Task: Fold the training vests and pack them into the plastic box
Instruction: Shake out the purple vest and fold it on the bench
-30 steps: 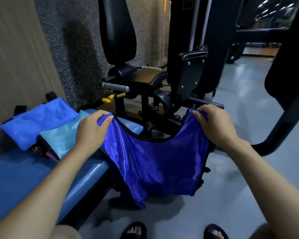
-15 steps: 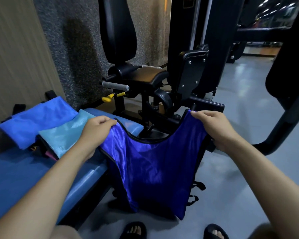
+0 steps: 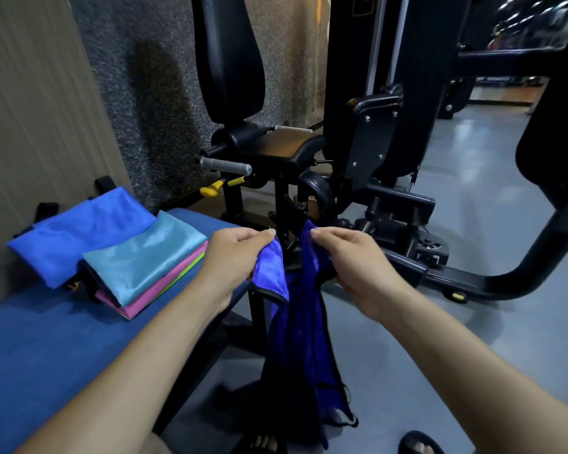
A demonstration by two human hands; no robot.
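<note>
A dark blue training vest [image 3: 304,326] with black trim hangs in front of me, folded lengthwise between my hands. My left hand [image 3: 235,257] pinches one shoulder corner of it. Close beside it, my right hand [image 3: 351,262] pinches the other corner. The vest's lower end dangles near my feet. On the blue bench [image 3: 43,352] to the left lies a stack of folded vests: a light blue one [image 3: 141,257] on top, pink [image 3: 164,286] and green edges under it. A brighter blue vest [image 3: 76,231] lies behind them. No plastic box is in view.
A black gym machine [image 3: 295,152] with a padded seat, grey handle [image 3: 225,165] and yellow lever [image 3: 210,191] stands straight ahead. Its curved black frame [image 3: 518,273] sweeps across the grey floor at right. A wall runs along the left behind the bench. My sandalled feet show at the bottom.
My hands have come together from a wide spread, so the vest, which hung flat and open between them, now hangs doubled lengthwise in a narrow strip.
</note>
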